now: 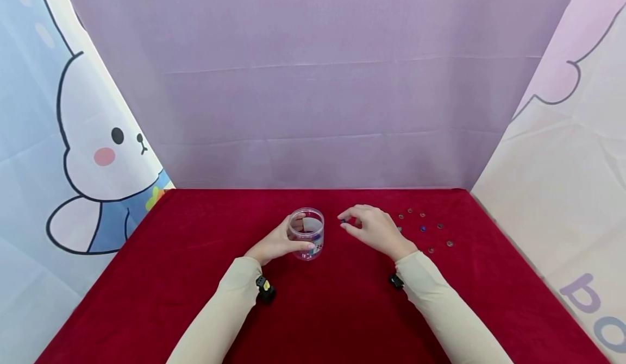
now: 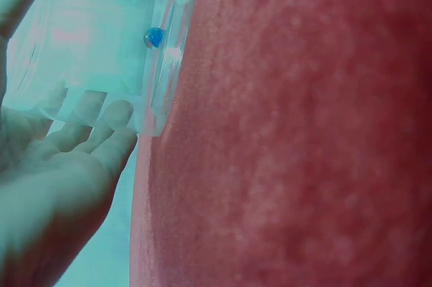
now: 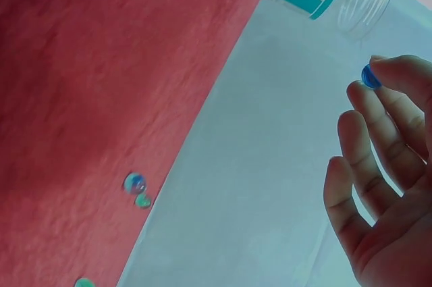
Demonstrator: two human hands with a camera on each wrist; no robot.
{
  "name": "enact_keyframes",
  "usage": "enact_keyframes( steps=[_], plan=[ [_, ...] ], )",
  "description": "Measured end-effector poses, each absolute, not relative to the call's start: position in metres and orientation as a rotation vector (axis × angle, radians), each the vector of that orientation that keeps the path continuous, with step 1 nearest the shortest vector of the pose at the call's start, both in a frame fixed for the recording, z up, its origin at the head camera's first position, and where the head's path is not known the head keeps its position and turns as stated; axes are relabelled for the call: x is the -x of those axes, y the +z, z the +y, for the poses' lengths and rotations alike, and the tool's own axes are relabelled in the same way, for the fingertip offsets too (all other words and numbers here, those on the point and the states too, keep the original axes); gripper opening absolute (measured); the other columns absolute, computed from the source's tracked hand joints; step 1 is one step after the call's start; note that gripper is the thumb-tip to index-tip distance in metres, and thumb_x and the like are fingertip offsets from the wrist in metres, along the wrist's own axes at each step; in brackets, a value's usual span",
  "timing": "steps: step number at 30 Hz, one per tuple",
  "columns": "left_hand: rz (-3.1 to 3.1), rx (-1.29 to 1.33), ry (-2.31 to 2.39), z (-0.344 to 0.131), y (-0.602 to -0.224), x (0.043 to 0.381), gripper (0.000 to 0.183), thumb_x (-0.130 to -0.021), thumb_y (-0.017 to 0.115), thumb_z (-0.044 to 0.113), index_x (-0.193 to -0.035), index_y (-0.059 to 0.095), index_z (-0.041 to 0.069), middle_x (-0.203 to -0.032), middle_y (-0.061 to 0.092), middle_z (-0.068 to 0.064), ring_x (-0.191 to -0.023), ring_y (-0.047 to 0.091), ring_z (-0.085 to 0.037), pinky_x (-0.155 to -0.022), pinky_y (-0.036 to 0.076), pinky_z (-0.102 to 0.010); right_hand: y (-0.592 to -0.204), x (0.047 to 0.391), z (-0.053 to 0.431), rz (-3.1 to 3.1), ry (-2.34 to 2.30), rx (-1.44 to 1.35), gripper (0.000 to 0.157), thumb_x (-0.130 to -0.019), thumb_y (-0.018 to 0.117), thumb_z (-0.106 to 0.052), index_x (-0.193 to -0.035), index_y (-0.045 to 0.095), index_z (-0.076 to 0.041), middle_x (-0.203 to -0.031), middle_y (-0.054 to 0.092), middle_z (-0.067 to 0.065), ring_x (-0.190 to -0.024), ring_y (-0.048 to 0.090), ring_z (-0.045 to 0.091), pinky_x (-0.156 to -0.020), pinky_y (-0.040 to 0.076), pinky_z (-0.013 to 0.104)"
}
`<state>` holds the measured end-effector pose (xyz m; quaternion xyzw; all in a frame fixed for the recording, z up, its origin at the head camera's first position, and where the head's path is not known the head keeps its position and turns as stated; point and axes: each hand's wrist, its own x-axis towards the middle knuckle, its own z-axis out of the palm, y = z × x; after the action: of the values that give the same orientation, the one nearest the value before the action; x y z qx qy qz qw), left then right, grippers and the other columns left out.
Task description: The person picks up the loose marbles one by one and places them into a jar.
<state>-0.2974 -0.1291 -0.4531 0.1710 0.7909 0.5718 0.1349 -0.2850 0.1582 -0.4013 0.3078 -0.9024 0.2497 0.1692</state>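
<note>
A clear plastic jar (image 1: 314, 238) with a printed label stands upright over the red cloth, its mouth uncovered. My left hand (image 1: 276, 242) grips it from the left, thumb across the front and fingers behind. Through the wall, the left wrist view shows a marble (image 2: 154, 37) with blue in it at the jar's bottom. Just right of the jar, my right hand (image 1: 375, 229) pinches a blue glass marble (image 3: 370, 77) between thumb and index finger. Its other fingers are spread and loosely bent. The pinched marble is close to the jar's rim but outside it.
Several marbles lie scattered to the right of my right hand, among them a blue marble (image 1: 423, 228) and a darker marble (image 1: 450, 243). Red cloth (image 1: 342, 320) covers the table. A lilac curtain (image 1: 313, 92) hangs behind it, with printed sheets at both sides.
</note>
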Motion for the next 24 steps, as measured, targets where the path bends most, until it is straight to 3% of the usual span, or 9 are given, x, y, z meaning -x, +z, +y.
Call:
enact_keyframes(
  steps=[9, 17, 24],
  plan=[
    [2.266, -0.506, 1.673, -0.130, -0.453, 0.298, 0.091, -0.083, 0.084, 0.031, -0.154, 0.029, 0.017, -0.139, 0.049, -0.007, -0.125, 0.049, -0.025, -0.102, 0.044, -0.049, -0.397, 0.287, 0.142, -2.550, 0.763, -0.898, 0.021, -0.091, 0.077, -0.021, -0.112, 0.074, -0.020, -0.105, 0.068, -0.007, -0.085, 0.065, 0.018, -0.071, 0.054, 0.029],
    [2.264, -0.486, 1.677, -0.129, -0.453, 0.297, 0.091, -0.083, 0.084, 0.031, -0.154, 0.028, 0.019, -0.140, 0.050, -0.005, -0.127, 0.048, -0.024, -0.104, 0.042, -0.051, -0.395, 0.289, 0.129, -2.508, 0.766, -0.922, 0.019, -0.090, 0.077, -0.020, -0.110, 0.075, -0.019, -0.101, 0.068, -0.008, -0.080, 0.059, 0.006, -0.069, 0.052, 0.028],
    [2.249, -0.497, 1.684, -0.128, -0.453, 0.299, 0.094, -0.083, 0.084, 0.030, -0.156, 0.026, 0.018, -0.141, 0.049, -0.005, -0.130, 0.046, -0.024, -0.107, 0.038, -0.053, -0.395, 0.291, 0.119, -2.499, 0.805, -0.945, 0.020, -0.090, 0.078, -0.019, -0.110, 0.075, -0.017, -0.102, 0.069, -0.008, -0.079, 0.060, 0.008, -0.068, 0.052, 0.026]
  ],
)
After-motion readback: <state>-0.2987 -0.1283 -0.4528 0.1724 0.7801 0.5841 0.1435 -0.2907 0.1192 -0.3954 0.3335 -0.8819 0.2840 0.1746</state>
